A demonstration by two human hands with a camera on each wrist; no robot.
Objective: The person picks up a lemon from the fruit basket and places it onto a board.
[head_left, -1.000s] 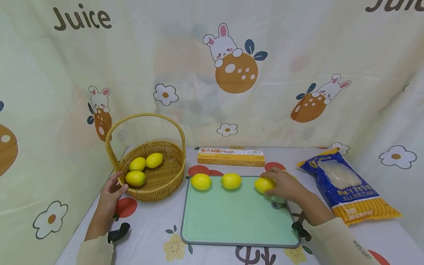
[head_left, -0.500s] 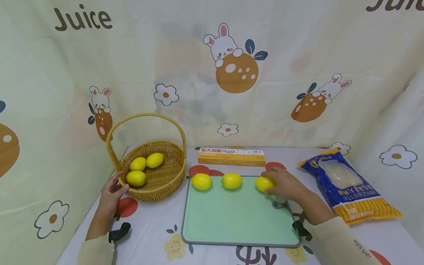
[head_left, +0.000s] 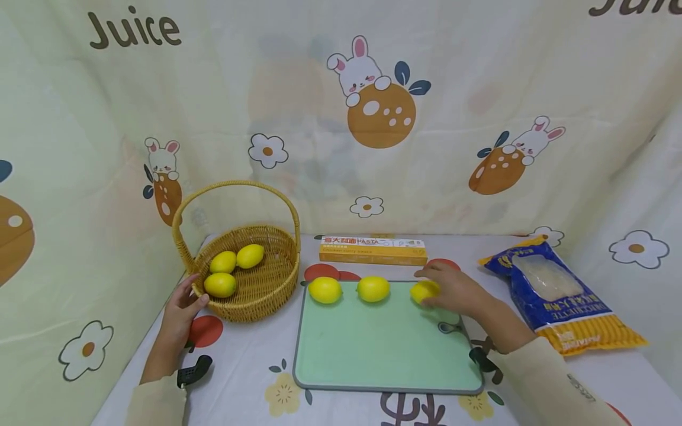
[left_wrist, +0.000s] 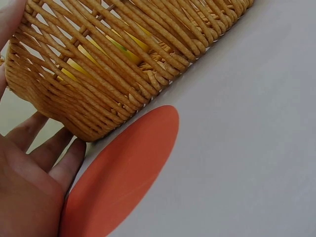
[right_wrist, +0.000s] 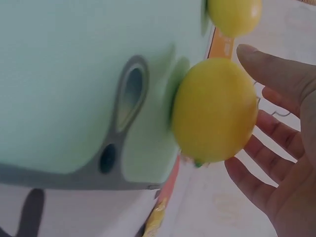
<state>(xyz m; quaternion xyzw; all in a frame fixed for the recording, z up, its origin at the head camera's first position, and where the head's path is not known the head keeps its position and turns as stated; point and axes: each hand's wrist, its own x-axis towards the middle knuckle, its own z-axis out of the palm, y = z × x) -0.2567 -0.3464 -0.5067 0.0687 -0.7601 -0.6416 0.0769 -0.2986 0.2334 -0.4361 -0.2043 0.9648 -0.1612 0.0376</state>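
My left hand [head_left: 181, 310] holds the wicker basket [head_left: 250, 313] by its near-left side, thumb in front and fingers at the rim. In the left wrist view, several fingers [left_wrist: 66, 160] reach along the basket's lower edge. Three lemons lie inside, one of them a lemon [head_left: 220, 285] close to this hand. My right hand [head_left: 453, 290] is spread around a lemon [right_wrist: 215, 111] at the far right corner of the green cutting board [head_left: 383, 349]. Its thumb stands slightly apart from the fruit. Two more lemons, a left one [head_left: 325, 290] and a middle one [head_left: 373, 289], sit along the board's far edge.
A yellow pasta box [head_left: 373, 251] stands behind the board. To the right lies a blue and yellow bag [head_left: 559, 302]. The basket's tall handle [head_left: 240, 183] arches above it. A patterned cloth hangs behind the table.
My right hand's fingers have loosened and lifted a little from the right lemon, which stays in its place on the board. The left hand and basket have stayed as they were.
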